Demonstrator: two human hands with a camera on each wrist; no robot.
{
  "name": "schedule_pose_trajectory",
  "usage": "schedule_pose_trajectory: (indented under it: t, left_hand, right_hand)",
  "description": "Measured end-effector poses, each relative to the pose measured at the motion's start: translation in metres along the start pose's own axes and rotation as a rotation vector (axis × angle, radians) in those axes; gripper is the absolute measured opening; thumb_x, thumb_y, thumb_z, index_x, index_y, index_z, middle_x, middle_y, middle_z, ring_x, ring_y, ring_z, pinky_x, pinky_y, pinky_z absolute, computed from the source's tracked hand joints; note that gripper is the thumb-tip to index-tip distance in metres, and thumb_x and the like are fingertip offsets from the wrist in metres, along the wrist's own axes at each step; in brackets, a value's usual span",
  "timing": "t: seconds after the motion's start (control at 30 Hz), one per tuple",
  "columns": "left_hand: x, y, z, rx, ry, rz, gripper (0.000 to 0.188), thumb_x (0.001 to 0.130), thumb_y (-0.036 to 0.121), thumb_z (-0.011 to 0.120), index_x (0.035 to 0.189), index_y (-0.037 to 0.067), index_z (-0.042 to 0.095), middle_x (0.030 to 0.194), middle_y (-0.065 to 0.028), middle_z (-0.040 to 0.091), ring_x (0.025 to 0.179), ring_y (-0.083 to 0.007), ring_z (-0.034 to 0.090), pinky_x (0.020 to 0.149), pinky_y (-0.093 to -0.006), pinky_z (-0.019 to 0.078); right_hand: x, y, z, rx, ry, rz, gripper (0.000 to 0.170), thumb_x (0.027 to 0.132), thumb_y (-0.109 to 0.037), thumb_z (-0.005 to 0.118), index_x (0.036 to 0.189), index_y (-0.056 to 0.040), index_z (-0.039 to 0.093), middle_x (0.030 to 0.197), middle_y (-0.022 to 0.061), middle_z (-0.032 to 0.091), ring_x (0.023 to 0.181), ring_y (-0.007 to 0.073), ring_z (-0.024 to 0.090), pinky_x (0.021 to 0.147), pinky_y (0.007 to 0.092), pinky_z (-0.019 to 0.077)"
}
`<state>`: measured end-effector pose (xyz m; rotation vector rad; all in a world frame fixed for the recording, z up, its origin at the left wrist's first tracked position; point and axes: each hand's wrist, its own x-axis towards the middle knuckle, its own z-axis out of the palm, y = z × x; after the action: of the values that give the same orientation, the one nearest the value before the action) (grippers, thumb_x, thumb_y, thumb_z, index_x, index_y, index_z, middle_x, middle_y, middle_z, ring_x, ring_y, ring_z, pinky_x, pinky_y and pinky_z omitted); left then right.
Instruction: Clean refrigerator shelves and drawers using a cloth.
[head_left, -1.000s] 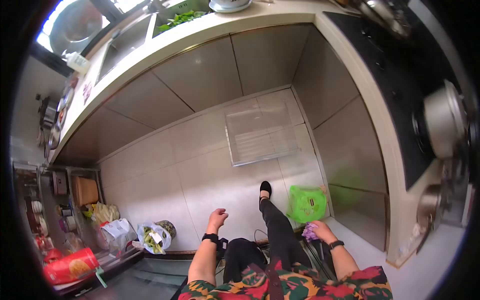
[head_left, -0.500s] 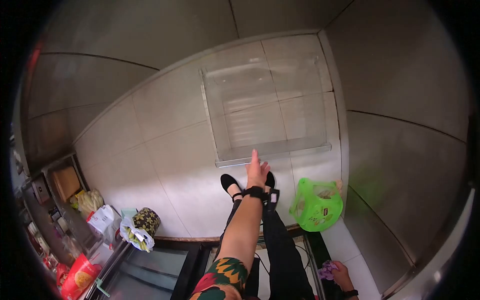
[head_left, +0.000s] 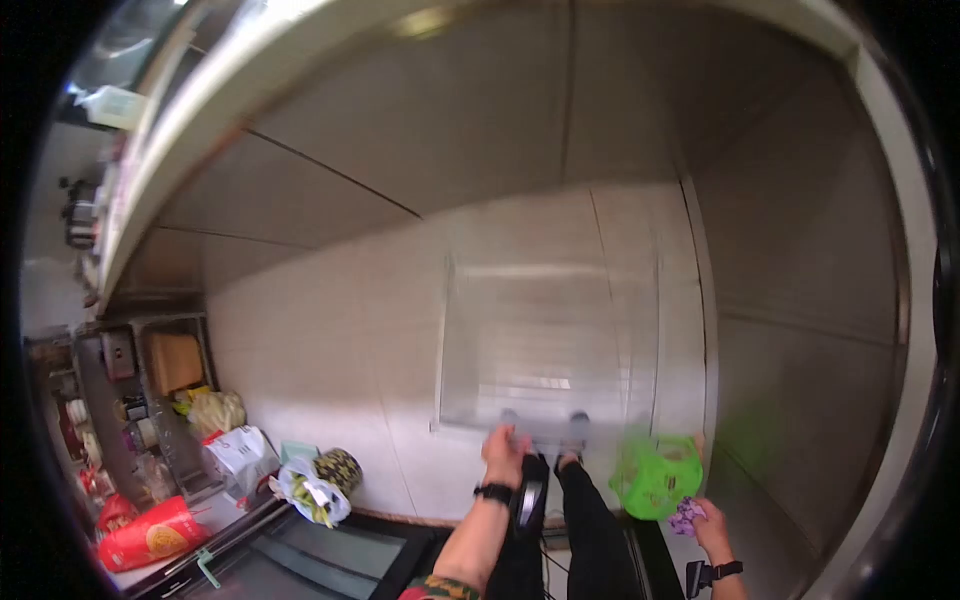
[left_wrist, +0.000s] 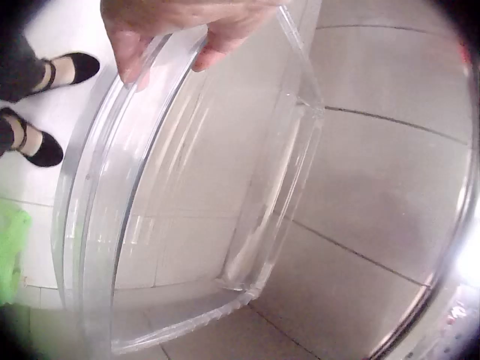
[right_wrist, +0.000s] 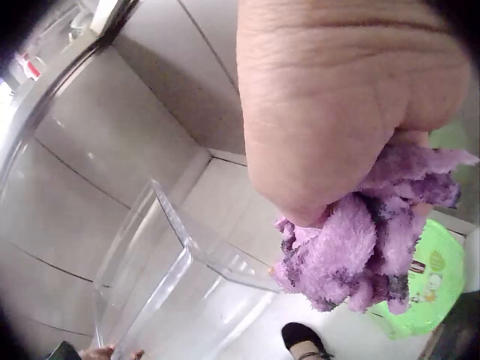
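Note:
A clear plastic drawer (head_left: 545, 330), see-through and box-shaped, is in front of the person's feet. My left hand (head_left: 505, 458) pinches its near edge, with thumb and fingers on either side of the clear front rim (left_wrist: 142, 172) in the left wrist view. That rim overlaps the black shoes in the head view. Off to the right, my right hand (right_wrist: 322, 112) grips a crumpled purple fluffy cloth (right_wrist: 345, 247) with darker patches. Much of those fingers is hidden behind the cloth and the back of the hand.
Beside the right hand stands a bright green plastic object (head_left: 660, 475) with cut-out openings. Smooth cabinet fronts (head_left: 450, 110) border the tiled floor (head_left: 310, 340). At left are a patterned bin (head_left: 340, 470), a white bag (head_left: 242, 460) and a red packet (head_left: 155, 535).
My left hand came forward from beside the body, reached the drawer's near edge and now grips it. The drawer has come nearer the feet, which now stand together. The purple cloth stays in my right hand.

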<state>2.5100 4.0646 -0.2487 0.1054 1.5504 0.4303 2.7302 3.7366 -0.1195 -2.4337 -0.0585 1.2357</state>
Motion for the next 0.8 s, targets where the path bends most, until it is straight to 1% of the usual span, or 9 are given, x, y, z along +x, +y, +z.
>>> schedule_pose_trajectory:
  t: [0.03, 0.07, 0.2, 0.23, 0.27, 0.33, 0.43, 0.67, 0.8]
  left_hand:
    - [-0.006, 0.000, -0.045, 0.508, -0.171, 0.377, 0.035, 0.071, 0.006, 0.068, 0.100, 0.002, 0.049, 0.079, -0.0056, 0.052, 0.064, -0.0124, 0.049, 0.064, -0.0271, 0.0472]
    - [-0.039, 0.027, -0.055, 0.490, -0.137, 0.329, 0.038, 0.071, 0.004, 0.067, 0.103, 0.002, 0.047, 0.080, -0.0060, 0.052, 0.066, -0.0107, 0.049, 0.062, -0.0245, 0.0457]
    - [-0.135, 0.101, -0.132, 1.042, -0.006, 0.732, 0.043, 0.069, 0.007, 0.071, 0.101, 0.002, 0.044, 0.060, 0.0007, 0.045, 0.053, -0.0073, 0.039, 0.047, -0.0241, 0.0352]
    - [-0.146, 0.113, -0.159, 0.950, 0.015, 0.724, 0.035, 0.068, 0.011, 0.070, 0.094, 0.004, 0.048, 0.060, -0.0002, 0.047, 0.052, -0.0094, 0.043, 0.049, -0.0234, 0.0394]
    - [-0.186, 0.123, -0.170, 0.584, -0.084, 0.615, 0.032, 0.079, 0.013, 0.052, 0.108, 0.003, 0.046, 0.092, -0.0094, 0.051, 0.078, -0.0173, 0.051, 0.067, -0.0282, 0.0471]
    - [-0.228, 0.154, -0.198, 0.275, -0.074, 0.564, 0.023, 0.078, 0.014, 0.054, 0.099, 0.006, 0.050, 0.089, -0.0070, 0.050, 0.074, -0.0163, 0.049, 0.065, -0.0288, 0.0461]
    - [-0.277, 0.191, -0.242, 0.230, 0.133, 0.676, 0.012, 0.077, 0.013, 0.054, 0.089, 0.008, 0.054, 0.081, -0.0039, 0.051, 0.070, -0.0153, 0.049, 0.063, -0.0302, 0.0456]
    - [-0.409, 0.284, -0.236, -0.275, 0.100, 0.682, 0.012, 0.075, 0.012, 0.057, 0.084, 0.006, 0.054, 0.078, -0.0037, 0.054, 0.071, -0.0160, 0.052, 0.069, -0.0328, 0.0479]
    - [-0.359, 0.353, -0.280, -0.461, 0.240, 0.563, 0.024, 0.068, 0.015, 0.064, 0.085, 0.007, 0.050, 0.061, -0.0014, 0.049, 0.052, -0.0136, 0.048, 0.053, -0.0239, 0.0450]
  right_hand:
    - [0.003, -0.012, 0.003, 0.017, 0.016, -0.052, 0.032, 0.070, 0.000, 0.045, 0.100, -0.0008, 0.057, 0.084, 0.0127, 0.062, 0.077, 0.0177, 0.059, 0.070, 0.0280, 0.0460]
    - [0.005, -0.027, 0.004, 0.001, -0.011, -0.083, 0.033, 0.070, -0.001, 0.046, 0.101, -0.0014, 0.057, 0.084, 0.0134, 0.062, 0.077, 0.0186, 0.059, 0.071, 0.0286, 0.0460]
    - [-0.003, -0.105, 0.000, -0.118, -0.062, -0.277, 0.033, 0.071, -0.005, 0.047, 0.103, -0.0032, 0.056, 0.088, 0.0135, 0.062, 0.079, 0.0205, 0.060, 0.072, 0.0297, 0.0466]
    - [-0.006, -0.120, -0.002, -0.127, -0.119, -0.332, 0.033, 0.072, -0.005, 0.047, 0.103, -0.0036, 0.056, 0.089, 0.0133, 0.062, 0.079, 0.0209, 0.060, 0.071, 0.0297, 0.0469]
    - [-0.017, -0.155, -0.008, -0.117, -0.166, -0.331, 0.034, 0.072, -0.006, 0.046, 0.105, -0.0054, 0.056, 0.087, 0.0109, 0.062, 0.079, 0.0179, 0.060, 0.070, 0.0289, 0.0470]
    - [-0.029, -0.197, -0.008, -0.060, -0.221, -0.331, 0.034, 0.073, -0.010, 0.048, 0.106, -0.0058, 0.056, 0.091, 0.0113, 0.062, 0.083, 0.0187, 0.059, 0.074, 0.0288, 0.0459]
    - [-0.059, -0.276, 0.007, 0.040, -0.399, -0.364, 0.035, 0.075, -0.020, 0.054, 0.107, -0.0056, 0.055, 0.097, 0.0089, 0.061, 0.088, 0.0160, 0.058, 0.079, 0.0280, 0.0444]
    - [-0.139, -0.454, 0.071, 0.010, -0.669, -0.958, 0.036, 0.080, -0.025, 0.055, 0.110, -0.0047, 0.053, 0.097, 0.0080, 0.060, 0.088, 0.0142, 0.056, 0.079, 0.0261, 0.0441]
    - [-0.161, -0.514, 0.076, 0.131, -0.848, -0.897, 0.035, 0.084, -0.023, 0.052, 0.114, -0.0054, 0.050, 0.098, 0.0070, 0.059, 0.090, 0.0108, 0.054, 0.078, 0.0239, 0.0442]
